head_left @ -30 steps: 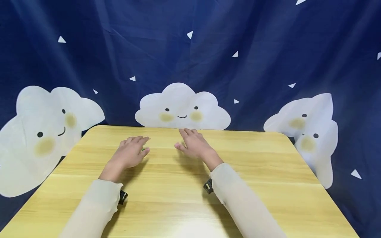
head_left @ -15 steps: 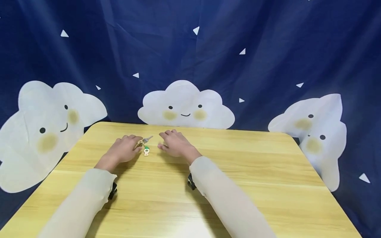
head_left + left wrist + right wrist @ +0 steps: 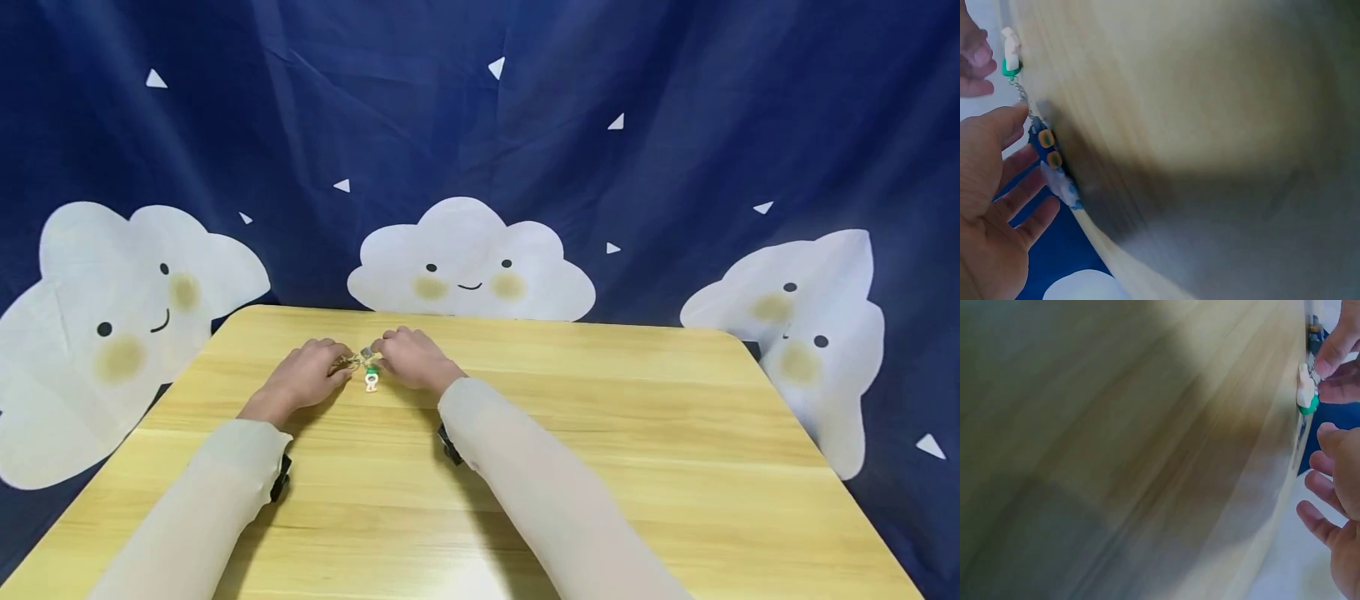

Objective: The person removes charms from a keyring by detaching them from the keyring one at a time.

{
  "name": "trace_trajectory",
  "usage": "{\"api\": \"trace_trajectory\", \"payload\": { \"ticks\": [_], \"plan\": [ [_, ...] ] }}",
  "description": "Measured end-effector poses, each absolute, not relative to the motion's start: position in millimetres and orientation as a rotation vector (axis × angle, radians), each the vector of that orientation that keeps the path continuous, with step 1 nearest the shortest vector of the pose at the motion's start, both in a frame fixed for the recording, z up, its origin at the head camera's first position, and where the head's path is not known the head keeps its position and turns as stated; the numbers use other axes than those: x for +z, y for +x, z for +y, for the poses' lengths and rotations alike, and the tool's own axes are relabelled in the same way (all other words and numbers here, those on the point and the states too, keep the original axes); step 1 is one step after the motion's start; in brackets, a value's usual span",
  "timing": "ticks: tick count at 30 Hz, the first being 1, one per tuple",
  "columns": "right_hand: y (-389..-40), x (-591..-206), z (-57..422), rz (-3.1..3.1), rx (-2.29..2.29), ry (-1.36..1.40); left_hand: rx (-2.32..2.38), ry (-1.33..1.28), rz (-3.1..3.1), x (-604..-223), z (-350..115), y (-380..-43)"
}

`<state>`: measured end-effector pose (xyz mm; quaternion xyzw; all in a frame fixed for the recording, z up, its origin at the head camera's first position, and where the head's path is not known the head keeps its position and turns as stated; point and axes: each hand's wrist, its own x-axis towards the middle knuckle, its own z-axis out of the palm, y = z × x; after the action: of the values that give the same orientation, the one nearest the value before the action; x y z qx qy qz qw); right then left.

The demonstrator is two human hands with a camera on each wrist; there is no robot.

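A keychain lies near the table's far edge, with a white charm with a green top (image 3: pixel 371 381) hanging off a short metal chain (image 3: pixel 1021 92). A grey key-like piece (image 3: pixel 367 352) shows between the hands. My left hand (image 3: pixel 303 377) pinches the chain between thumb and forefinger, its other fingers spread beside a dark blue piece with orange rounds (image 3: pixel 1046 139). My right hand (image 3: pixel 412 358) is at the other side, fingertips close to the key-like piece, thumb and fingers apart in the right wrist view.
The wooden table (image 3: pixel 480 467) has rounded far corners. Behind it hangs a dark blue curtain (image 3: pixel 420 108) printed with white clouds and triangles. Both forearms wear pale sleeves with a small black device at each wrist.
My right hand has moved left, close to the keychain. My left hand has shifted slightly left, and the keychain, mostly hidden under it a second ago, now shows between the hands.
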<state>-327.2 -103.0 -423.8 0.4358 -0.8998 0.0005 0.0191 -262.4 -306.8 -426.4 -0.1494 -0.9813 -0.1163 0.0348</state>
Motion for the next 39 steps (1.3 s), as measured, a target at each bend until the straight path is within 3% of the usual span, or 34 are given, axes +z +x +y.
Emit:
{"api": "trace_trajectory", "payload": {
  "ticks": [11, 25, 39],
  "plan": [
    [-341.4, -431.2, -111.2, -2.833, 0.113, 1.394, -0.476, -0.506, -2.937, -435.7, -304.2, -271.3],
    [-344.5, -436.8, -136.0, -2.804, 0.319, 1.385, -0.635, -0.416, -2.918, -436.8, -317.3, -266.6],
    [-347.5, -428.8, -126.5, -2.719, 0.404, 1.4, -0.814, -0.278, -2.865, -430.8, -320.0, -266.1]
  ]
}}
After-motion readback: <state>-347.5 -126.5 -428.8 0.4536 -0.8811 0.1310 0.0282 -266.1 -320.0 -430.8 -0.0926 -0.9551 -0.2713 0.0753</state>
